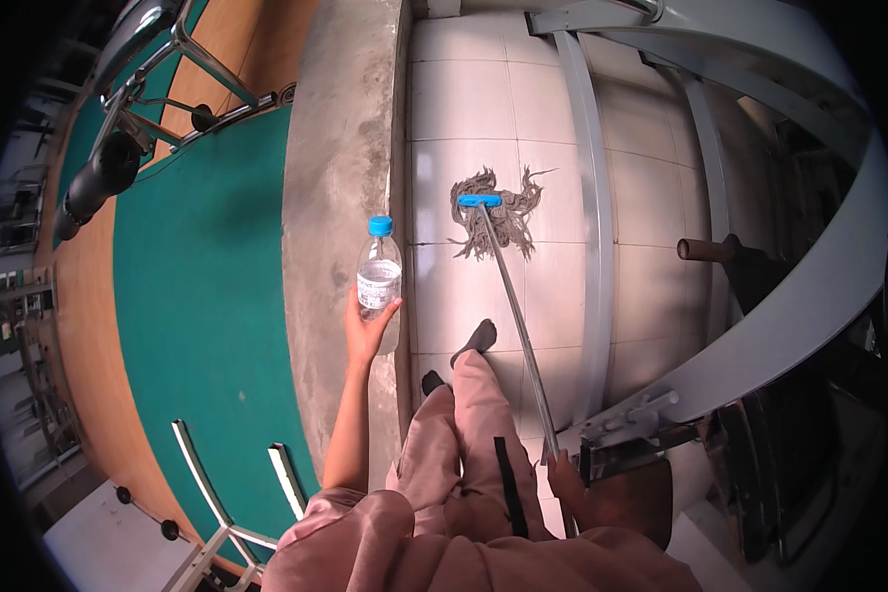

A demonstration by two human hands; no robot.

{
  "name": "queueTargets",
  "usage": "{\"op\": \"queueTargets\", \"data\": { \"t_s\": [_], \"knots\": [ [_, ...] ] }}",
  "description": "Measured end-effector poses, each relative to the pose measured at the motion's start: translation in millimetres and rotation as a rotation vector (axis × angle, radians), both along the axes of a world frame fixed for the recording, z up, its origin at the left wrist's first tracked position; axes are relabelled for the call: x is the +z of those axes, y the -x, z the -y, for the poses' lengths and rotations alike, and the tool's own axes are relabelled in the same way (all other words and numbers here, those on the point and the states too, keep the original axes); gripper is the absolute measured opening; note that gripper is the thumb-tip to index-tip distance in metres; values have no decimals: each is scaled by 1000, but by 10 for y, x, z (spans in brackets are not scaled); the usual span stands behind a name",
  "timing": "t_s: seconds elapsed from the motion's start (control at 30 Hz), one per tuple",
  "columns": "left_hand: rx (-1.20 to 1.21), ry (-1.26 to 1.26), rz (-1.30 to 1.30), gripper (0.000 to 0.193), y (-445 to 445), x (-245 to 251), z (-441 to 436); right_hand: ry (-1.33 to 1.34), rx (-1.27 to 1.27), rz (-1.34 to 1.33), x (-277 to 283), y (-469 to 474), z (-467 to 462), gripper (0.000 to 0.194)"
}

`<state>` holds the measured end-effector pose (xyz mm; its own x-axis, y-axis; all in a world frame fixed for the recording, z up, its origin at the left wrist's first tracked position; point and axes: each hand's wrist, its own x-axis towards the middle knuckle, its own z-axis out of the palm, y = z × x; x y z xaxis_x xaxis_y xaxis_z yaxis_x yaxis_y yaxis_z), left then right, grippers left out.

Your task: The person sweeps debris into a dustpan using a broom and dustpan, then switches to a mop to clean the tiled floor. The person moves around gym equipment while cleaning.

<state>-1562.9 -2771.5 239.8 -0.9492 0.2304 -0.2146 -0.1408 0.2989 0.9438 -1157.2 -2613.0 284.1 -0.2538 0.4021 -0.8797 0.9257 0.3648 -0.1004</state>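
My left hand [370,325] grips the lower part of a clear plastic bottle [379,270] with a blue cap and a white printed label. The bottle is upright in my hand, over the concrete ledge [340,185]. At my right side, my right hand [564,477] is closed around the metal handle of a string mop [518,318]. The handle slants away to a blue clamp [479,200], and the grey-brown mop strands [514,218] lie spread on the white floor tiles [459,100].
Left of the ledge lies green flooring [207,296] bordered by wood-look flooring [137,385]. Metal-framed gym equipment [192,74] stands upper left, a white frame [226,510] lower left. A large grey machine frame [588,222] runs along the right, with a protruding brown cylindrical grip [699,250].
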Motion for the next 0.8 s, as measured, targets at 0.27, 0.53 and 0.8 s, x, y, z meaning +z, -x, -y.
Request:
{"op": "queueTargets", "data": {
  "t_s": [0.27, 0.53, 0.8],
  "knots": [
    [82, -114, 138, 50, -608, 71, 330, -83, -49, -162, -988, 1900, -838, 39],
    [79, -132, 159, 51, -826, 141, 601, -91, 138, 26, -31, 113, -114, 37],
    [117, -152, 189, 50, -1110, 195, 727, -102, 48, -52, -554, 345, 322, 41]
  ]
}}
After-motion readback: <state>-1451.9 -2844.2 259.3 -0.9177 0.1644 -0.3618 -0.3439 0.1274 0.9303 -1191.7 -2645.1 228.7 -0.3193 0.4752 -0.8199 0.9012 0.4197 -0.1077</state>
